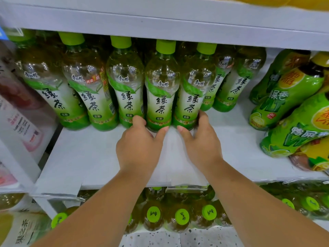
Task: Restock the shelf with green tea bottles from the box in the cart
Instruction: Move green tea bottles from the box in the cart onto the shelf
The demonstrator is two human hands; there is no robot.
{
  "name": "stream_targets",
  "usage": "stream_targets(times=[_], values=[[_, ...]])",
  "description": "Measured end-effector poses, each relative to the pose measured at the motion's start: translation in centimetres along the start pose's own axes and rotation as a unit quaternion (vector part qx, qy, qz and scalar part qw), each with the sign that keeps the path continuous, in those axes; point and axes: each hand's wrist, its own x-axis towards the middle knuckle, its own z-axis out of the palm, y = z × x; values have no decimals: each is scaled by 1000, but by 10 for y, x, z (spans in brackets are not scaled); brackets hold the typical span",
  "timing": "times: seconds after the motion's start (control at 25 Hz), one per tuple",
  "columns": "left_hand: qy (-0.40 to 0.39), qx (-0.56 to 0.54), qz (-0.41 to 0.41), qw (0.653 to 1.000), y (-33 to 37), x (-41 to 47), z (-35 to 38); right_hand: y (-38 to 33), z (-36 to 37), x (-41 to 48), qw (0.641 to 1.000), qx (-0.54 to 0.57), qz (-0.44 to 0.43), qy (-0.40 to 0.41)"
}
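Several green tea bottles with green caps stand in a row at the back of a white shelf (92, 157). My left hand (138, 147) grips the base of one bottle (162, 90), thumb on its right side and fingers round its left. My right hand (201, 143) grips the base of the bottle next to it (194, 90), thumb at the front and fingers round its right side. Both bottles stand upright on the shelf, touching each other. The box and cart are out of view.
Green and yellow drink bottles (288, 104) lean in a pile at the shelf's right. More tea bottles (181, 216) stand on the shelf below. The shelf above (178, 27) hangs just over the caps. White-labelled bottles (21, 118) sit at the left.
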Motion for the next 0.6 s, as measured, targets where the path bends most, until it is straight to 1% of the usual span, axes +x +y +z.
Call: stream_targets(times=[0.28, 0.44, 0.6], values=[[11, 3, -26, 1000, 3, 0, 0, 6, 5, 4, 999, 53, 1, -4], [0, 4, -30, 1000, 3, 1, 1, 7, 5, 5, 999, 45, -10, -12], [-6, -25, -18, 1000, 0, -2, -1, 7, 5, 5, 1000, 18, -19, -14]])
